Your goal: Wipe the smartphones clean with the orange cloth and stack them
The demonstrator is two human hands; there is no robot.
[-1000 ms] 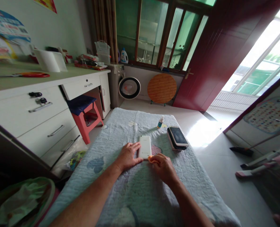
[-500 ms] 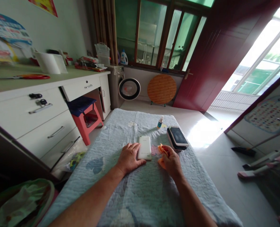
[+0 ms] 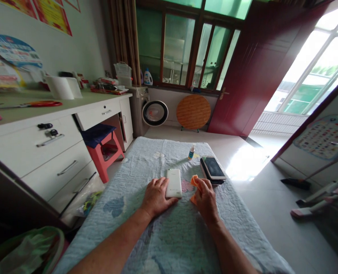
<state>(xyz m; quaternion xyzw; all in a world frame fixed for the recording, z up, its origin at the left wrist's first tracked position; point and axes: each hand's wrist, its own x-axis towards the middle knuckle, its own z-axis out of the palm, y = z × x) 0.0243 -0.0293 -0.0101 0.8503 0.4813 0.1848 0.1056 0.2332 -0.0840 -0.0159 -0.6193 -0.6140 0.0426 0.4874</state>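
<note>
A white smartphone (image 3: 173, 183) lies back side up on the blue quilted cover (image 3: 146, 156). My left hand (image 3: 158, 196) holds it at its left side, fingertips on the edge and thumb along the bottom end. To the right of the phone, my right hand (image 3: 204, 199) is closed on a bunched orange cloth (image 3: 194, 180), part of which hangs below the fingers. This cloth is apart from the phone. Beyond my right hand rests a stack of phones (image 3: 213, 168), the top one with its dark screen up. A small spray bottle (image 3: 191, 152) stands upright farther back.
On the left are a white desk with drawers (image 3: 54, 163) and a red stool (image 3: 104, 150). A bin (image 3: 60, 239) sits at the lower left. Behind the covered surface are a washing machine with its door open (image 3: 155, 113) and a round wooden tabletop (image 3: 193, 111).
The view has tilted slightly upward. My left hand stays at the phone, and my right hand still grips the cloth with little visible shift.
</note>
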